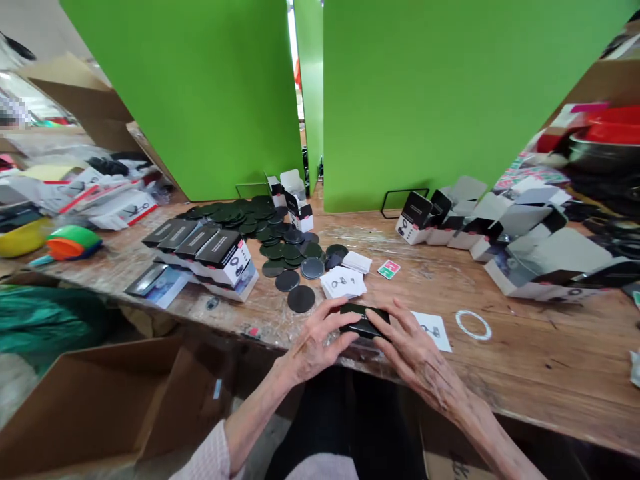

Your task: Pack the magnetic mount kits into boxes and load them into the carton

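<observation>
My left hand [319,337] and my right hand [417,353] grip a small black-topped box [364,328] from both ends at the table's front edge. Fingers of both hands press on its top, and its lower part is mostly hidden. Just beyond it lies a stack of white printed leaflets [344,283]. A single leaflet [439,331] is partly under my right hand. Black round discs [301,299] lie in a loose pile to the far left of the box. Right of my right hand is a white ring [473,325].
Closed black-and-white cartons [220,250] stand at left, and opened cartons [540,257] at right. A red-and-green card [389,269] lies mid-table. Green panels [425,100] rise behind the table [550,360]. An open cardboard box [100,393] sits below at left.
</observation>
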Demonstrator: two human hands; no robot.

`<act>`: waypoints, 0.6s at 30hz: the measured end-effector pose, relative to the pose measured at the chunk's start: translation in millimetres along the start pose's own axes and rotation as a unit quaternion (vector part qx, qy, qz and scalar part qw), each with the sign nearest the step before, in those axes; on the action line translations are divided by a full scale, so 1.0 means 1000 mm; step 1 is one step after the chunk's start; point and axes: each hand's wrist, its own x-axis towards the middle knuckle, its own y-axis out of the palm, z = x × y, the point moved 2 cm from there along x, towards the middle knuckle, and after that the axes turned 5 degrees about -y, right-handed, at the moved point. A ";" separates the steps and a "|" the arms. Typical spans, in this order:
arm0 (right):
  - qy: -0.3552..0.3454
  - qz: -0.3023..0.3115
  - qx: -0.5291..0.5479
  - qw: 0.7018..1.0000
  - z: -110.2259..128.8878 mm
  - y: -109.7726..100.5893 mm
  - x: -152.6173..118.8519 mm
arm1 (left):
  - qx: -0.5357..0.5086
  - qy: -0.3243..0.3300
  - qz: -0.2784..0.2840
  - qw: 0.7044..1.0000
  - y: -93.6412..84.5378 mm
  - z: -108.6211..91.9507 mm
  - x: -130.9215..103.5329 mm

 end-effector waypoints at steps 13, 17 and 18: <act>-0.030 0.055 -0.069 0.996 0.002 0.010 -0.012 | 0.016 0.075 -0.037 0.996 0.014 0.015 -0.008; -0.020 0.043 -0.054 0.997 0.003 0.011 -0.009 | 0.042 0.100 -0.079 0.991 0.018 0.008 -0.009; -0.003 0.040 -0.043 0.998 0.003 0.009 -0.010 | 0.049 0.104 -0.093 0.989 0.015 0.004 -0.013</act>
